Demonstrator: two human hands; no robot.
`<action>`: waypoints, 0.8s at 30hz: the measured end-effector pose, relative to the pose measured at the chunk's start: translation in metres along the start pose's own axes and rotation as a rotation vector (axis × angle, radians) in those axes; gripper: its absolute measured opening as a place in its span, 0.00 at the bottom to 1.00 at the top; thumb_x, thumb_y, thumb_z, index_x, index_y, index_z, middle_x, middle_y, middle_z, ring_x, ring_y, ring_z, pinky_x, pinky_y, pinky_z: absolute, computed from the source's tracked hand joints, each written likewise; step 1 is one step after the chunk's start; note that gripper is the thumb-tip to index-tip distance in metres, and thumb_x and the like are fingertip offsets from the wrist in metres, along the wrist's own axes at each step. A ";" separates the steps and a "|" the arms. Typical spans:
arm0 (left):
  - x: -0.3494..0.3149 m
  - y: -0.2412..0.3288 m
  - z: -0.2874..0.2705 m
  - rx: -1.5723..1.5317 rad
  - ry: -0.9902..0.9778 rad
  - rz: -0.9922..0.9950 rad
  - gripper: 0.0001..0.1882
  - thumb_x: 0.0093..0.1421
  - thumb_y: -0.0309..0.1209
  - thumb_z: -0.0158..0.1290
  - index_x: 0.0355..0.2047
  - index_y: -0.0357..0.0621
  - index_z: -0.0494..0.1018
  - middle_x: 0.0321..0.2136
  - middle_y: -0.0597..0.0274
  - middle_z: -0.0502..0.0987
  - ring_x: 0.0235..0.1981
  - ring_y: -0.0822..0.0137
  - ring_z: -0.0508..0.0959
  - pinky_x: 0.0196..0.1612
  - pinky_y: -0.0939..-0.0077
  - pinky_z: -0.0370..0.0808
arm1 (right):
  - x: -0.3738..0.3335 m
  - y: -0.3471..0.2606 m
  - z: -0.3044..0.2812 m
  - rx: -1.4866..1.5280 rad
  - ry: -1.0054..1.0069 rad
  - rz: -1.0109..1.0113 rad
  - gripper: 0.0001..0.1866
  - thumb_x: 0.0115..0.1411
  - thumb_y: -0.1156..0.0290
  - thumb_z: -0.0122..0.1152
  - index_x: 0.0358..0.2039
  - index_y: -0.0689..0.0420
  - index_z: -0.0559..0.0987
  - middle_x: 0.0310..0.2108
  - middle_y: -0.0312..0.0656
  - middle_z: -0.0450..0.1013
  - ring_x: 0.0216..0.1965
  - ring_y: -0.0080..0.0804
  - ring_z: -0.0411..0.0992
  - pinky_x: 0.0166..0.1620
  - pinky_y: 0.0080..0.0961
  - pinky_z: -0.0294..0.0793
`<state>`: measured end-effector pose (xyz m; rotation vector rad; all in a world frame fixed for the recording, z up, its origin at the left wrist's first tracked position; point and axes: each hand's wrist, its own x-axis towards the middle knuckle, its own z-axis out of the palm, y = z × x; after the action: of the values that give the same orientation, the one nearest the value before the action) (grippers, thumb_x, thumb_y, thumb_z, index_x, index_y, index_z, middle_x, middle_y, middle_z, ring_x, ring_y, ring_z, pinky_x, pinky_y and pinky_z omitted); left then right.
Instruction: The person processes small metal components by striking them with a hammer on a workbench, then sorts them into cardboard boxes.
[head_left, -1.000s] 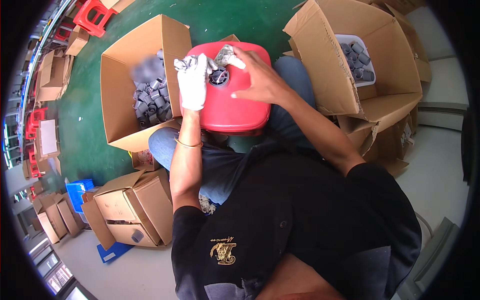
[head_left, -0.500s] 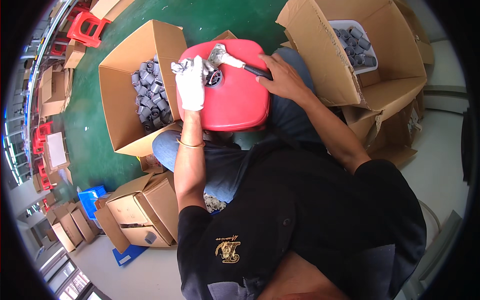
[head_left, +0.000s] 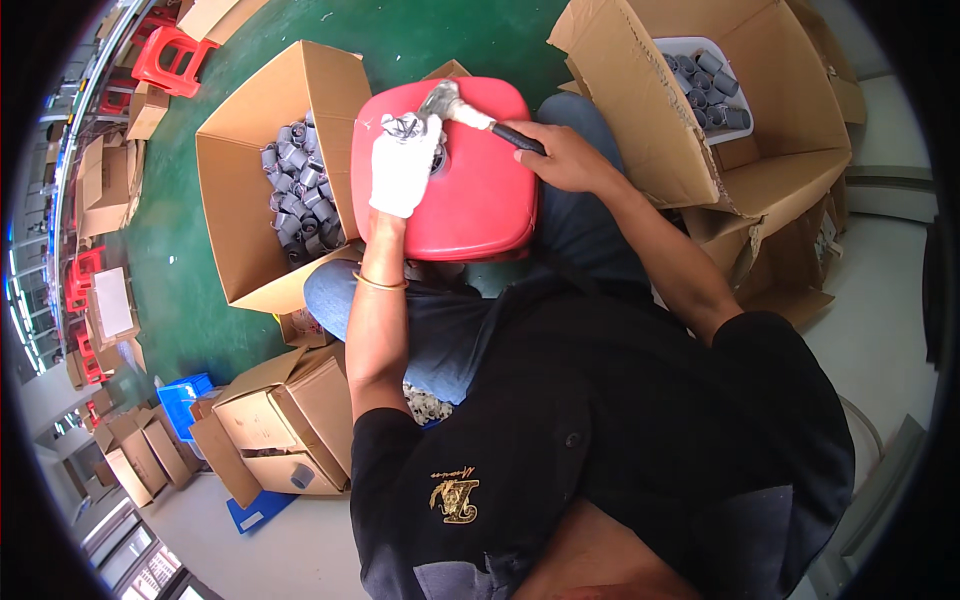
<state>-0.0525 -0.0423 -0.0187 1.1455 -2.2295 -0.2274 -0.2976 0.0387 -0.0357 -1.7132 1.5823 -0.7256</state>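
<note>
Green floor [head_left: 200,310] carrying open cardboard boxes: one filled with grey cylindrical parts [head_left: 275,170], one holding a white tub of similar parts [head_left: 700,110]. Red stools [head_left: 175,60] and a blue crate [head_left: 185,395] are set toward its edges.

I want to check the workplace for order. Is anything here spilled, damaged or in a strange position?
A few things. The red stool serves as a workbench on the person's lap. The right hand holds a hammer above it. Small metal parts lie loose beside the thigh. The cardboard box on the right has torn, sagging flaps.
</note>
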 end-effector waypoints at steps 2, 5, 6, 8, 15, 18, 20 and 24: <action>0.001 0.009 0.005 -0.524 -0.099 -0.334 0.11 0.54 0.26 0.52 0.38 0.44 0.74 0.29 0.59 0.75 0.29 0.58 0.74 0.40 0.66 0.72 | 0.000 -0.007 -0.009 0.063 -0.030 0.015 0.26 0.60 0.69 0.56 0.59 0.59 0.71 0.41 0.46 0.79 0.34 0.38 0.75 0.39 0.32 0.72; -0.012 -0.002 0.018 -0.153 -0.030 -0.084 0.10 0.54 0.27 0.52 0.38 0.44 0.75 0.29 0.59 0.76 0.28 0.58 0.75 0.37 0.66 0.72 | -0.016 -0.030 -0.023 0.123 0.026 -0.003 0.23 0.62 0.69 0.55 0.58 0.58 0.73 0.45 0.44 0.79 0.36 0.34 0.75 0.41 0.27 0.72; -0.013 -0.008 0.023 0.036 0.006 0.044 0.10 0.55 0.28 0.52 0.38 0.44 0.75 0.29 0.59 0.76 0.27 0.58 0.75 0.35 0.66 0.72 | -0.020 -0.031 -0.026 0.125 0.107 -0.087 0.22 0.62 0.69 0.54 0.57 0.59 0.74 0.43 0.45 0.79 0.34 0.37 0.75 0.39 0.29 0.72; -0.015 -0.017 0.031 0.239 0.060 0.157 0.10 0.55 0.28 0.52 0.38 0.44 0.75 0.29 0.59 0.77 0.27 0.59 0.75 0.34 0.66 0.73 | -0.030 -0.037 -0.030 0.131 0.141 -0.143 0.21 0.63 0.69 0.54 0.56 0.60 0.74 0.41 0.46 0.80 0.31 0.39 0.75 0.36 0.30 0.72; -0.015 -0.024 0.044 0.213 0.092 0.133 0.09 0.56 0.30 0.53 0.37 0.45 0.77 0.30 0.62 0.79 0.26 0.60 0.77 0.31 0.69 0.72 | -0.047 -0.113 -0.055 0.254 0.122 -0.255 0.22 0.62 0.72 0.55 0.57 0.60 0.73 0.38 0.46 0.80 0.27 0.36 0.73 0.33 0.28 0.70; -0.018 -0.022 0.046 0.316 0.058 0.122 0.10 0.56 0.30 0.54 0.39 0.46 0.78 0.32 0.65 0.81 0.28 0.62 0.78 0.33 0.72 0.73 | -0.050 -0.135 -0.063 0.344 0.200 -0.325 0.22 0.62 0.72 0.55 0.57 0.59 0.73 0.37 0.46 0.80 0.26 0.36 0.73 0.32 0.29 0.70; -0.019 -0.024 0.054 0.265 0.147 0.150 0.09 0.56 0.31 0.53 0.36 0.45 0.77 0.29 0.62 0.79 0.25 0.60 0.76 0.30 0.69 0.72 | -0.050 -0.105 -0.045 0.206 0.119 -0.254 0.22 0.62 0.72 0.55 0.57 0.59 0.73 0.37 0.46 0.80 0.25 0.37 0.72 0.31 0.30 0.70; -0.015 -0.025 0.054 0.235 0.209 0.153 0.08 0.56 0.31 0.53 0.35 0.44 0.77 0.28 0.60 0.78 0.24 0.58 0.76 0.29 0.67 0.72 | -0.044 -0.078 -0.027 0.062 0.076 -0.195 0.22 0.62 0.73 0.55 0.58 0.59 0.73 0.37 0.46 0.80 0.24 0.39 0.72 0.30 0.31 0.70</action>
<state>-0.0608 -0.0524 -0.0788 1.0573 -2.1827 0.2140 -0.2751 0.0808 0.0445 -1.8308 1.4395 -0.9364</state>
